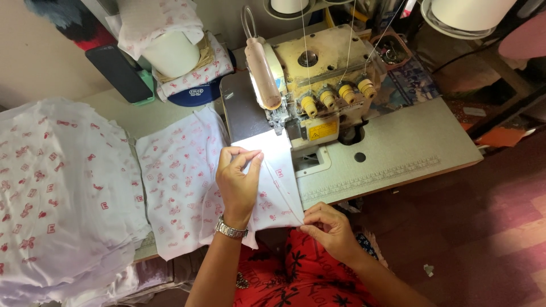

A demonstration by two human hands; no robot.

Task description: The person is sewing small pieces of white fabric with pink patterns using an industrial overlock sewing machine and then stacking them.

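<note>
We press our left hand [238, 185] flat on the printed cloth [273, 187] while our right hand [330, 227] pinches its near edge, lining it up for the sewing machine [318, 74].

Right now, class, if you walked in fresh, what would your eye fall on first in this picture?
First, the cream overlock sewing machine at the top centre, with its four yellow tension knobs. Just below it, the left hand lies flat on a white printed fabric piece while the right hand pinches its near edge. A tall stack of matching fabric fills the left.
</note>
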